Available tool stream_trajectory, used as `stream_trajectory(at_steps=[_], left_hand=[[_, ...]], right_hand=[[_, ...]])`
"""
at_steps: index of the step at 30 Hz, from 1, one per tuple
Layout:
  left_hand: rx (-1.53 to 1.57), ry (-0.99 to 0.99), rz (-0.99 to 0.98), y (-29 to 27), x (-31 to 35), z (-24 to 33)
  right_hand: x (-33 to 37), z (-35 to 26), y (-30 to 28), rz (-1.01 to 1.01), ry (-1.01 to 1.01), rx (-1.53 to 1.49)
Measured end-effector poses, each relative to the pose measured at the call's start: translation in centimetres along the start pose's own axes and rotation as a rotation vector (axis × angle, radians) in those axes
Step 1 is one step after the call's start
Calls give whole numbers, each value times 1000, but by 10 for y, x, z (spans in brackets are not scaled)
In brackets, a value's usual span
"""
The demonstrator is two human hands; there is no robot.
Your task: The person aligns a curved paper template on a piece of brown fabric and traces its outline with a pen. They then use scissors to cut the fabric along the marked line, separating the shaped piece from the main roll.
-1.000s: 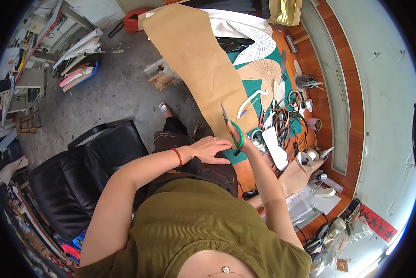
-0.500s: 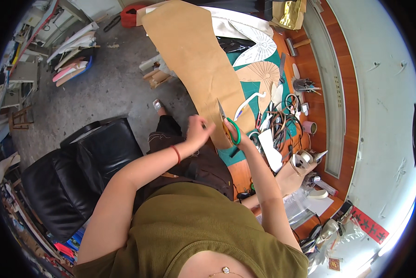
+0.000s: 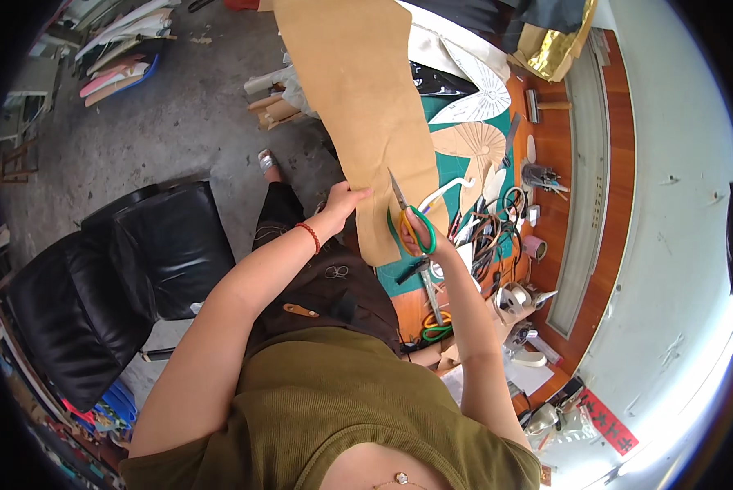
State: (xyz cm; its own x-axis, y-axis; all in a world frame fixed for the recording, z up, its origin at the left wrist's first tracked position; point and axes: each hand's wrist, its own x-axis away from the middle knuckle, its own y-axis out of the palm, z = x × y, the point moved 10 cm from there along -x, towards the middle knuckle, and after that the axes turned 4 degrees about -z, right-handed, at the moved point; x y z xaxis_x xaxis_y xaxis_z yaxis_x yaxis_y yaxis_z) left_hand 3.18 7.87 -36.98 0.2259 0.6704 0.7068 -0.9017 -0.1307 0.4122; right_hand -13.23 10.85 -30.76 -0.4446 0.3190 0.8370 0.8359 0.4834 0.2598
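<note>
Black chair (image 3: 113, 286) far left on grey concrete floor (image 3: 178, 131), unused. Left hand (image 3: 346, 200) has shifted since a second ago: was flat near sheet's lower end, now up at left edge, fingers pinching tan leather sheet (image 3: 366, 106). Reads as tensioning sheet for cut. Sheet hangs off worktop (image 3: 579, 245) toward lap. Right hand (image 3: 411, 237) closed through green-handled scissors (image 3: 407, 220), blades up into sheet, roughly same spot as before. Worktop right: green cutting mat (image 3: 444, 167), pale fan-shaped cutouts (image 3: 464, 139), tool clutter. White wall beyond.
</note>
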Motion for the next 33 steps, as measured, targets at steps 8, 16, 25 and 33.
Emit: stream_trajectory(at_steps=[8,16,25,33], left_hand=[[-130,19,24,-1,-2,16],[-80,-21,-64,0,-7,14],[-100,19,-129,2,-12,25],[-91,213,-122,-4,-3,59]], right_hand=[[1,-47,-49,-27,193,540],[-10,-106,-80,-63,414,979],[-32,-132,-71,-98,385,1155],[-33,-122,-79,-179,439,983]])
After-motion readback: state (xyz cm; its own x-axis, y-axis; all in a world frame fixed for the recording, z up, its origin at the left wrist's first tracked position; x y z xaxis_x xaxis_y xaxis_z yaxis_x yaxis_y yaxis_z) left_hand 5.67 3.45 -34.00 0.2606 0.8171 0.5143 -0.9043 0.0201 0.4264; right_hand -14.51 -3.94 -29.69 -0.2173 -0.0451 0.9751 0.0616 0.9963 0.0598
